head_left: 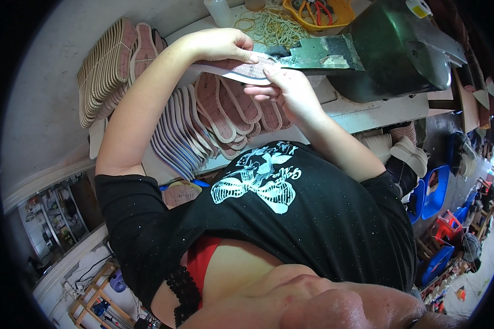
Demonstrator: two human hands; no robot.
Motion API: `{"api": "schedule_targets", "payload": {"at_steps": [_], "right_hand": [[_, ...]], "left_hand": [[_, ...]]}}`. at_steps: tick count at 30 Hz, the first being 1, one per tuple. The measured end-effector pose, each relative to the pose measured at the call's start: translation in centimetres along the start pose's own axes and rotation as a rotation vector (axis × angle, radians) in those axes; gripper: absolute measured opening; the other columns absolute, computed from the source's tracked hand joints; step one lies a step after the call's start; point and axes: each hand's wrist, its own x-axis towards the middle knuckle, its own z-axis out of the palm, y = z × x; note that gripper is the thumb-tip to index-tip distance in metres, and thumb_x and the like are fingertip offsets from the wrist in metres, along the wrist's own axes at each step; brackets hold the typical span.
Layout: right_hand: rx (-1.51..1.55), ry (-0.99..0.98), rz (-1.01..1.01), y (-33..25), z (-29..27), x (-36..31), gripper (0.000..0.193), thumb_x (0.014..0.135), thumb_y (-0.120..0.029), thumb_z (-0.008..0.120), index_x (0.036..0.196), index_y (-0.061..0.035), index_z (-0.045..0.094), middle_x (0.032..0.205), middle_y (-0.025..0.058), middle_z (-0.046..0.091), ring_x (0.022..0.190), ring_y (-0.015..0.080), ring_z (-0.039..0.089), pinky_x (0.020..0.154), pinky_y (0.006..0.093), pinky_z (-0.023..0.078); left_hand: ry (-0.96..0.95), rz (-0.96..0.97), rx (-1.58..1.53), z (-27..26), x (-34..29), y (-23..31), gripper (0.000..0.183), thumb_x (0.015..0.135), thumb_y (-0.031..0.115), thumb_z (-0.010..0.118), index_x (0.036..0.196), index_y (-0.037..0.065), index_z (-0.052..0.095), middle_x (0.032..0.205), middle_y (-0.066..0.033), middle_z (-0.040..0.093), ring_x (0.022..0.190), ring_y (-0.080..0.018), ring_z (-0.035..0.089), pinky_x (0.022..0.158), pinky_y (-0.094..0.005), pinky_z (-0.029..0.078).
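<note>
A shoe insole (239, 68) with a pinkish patterned top and a white edge is held between my two hands. It lies against the end of a green machine's flat arm (324, 56). My left hand (225, 45) grips the insole from the far left side, thumb on its top. On the right, my right hand (291, 90) pinches the other end between thumb and fingers, the remaining fingers bent beneath it. Where the insole meets the machine, the contact is partly hidden by my right thumb. Several pink insoles (222, 104) are spread on the table below my hands.
Insoles stand in a tall stack (107, 77) at the left and a leaning row (175, 129) nearer me. The green machine body (389, 55) fills the far right. Rubber bands (274, 30), a yellow basket (343, 16) with pliers and a whitish bottle (218, 12) stand behind.
</note>
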Motion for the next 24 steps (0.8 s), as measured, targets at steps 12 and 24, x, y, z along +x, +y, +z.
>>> {"api": "schedule_targets", "payload": {"at_steps": [12, 24], "right_hand": [[-0.04, -0.013, -0.039, 0.1, -0.1, 0.5, 0.042, 0.102, -0.025, 0.048, 0.128, 0.0077, 0.05, 0.11, 0.019, 0.066, 0.092, 0.0241, 0.071, 0.071, 0.025, 0.058], [-0.07, 0.001, -0.106, 0.4, -0.3, 0.6, 0.041, 0.1, -0.029, 0.05, 0.122, 0.0057, 0.056, 0.109, 0.0174, 0.066, 0.087, 0.0227, 0.072, 0.067, 0.024, 0.058]], "left_hand": [[0.007, 0.038, -0.333, 1.6, 0.0, -1.8, 0.027, 0.094, 0.032, 0.063, 0.087, 0.006, 0.061, 0.072, 0.0059, 0.052, 0.065, -0.0016, 0.045, 0.056, -0.0202, 0.037], [0.156, 0.01, -0.305, 3.2, -0.9, -1.3, 0.028, 0.096, 0.031, 0.061, 0.085, 0.006, 0.062, 0.071, 0.0059, 0.055, 0.065, -0.0032, 0.048, 0.058, -0.0208, 0.04]]}}
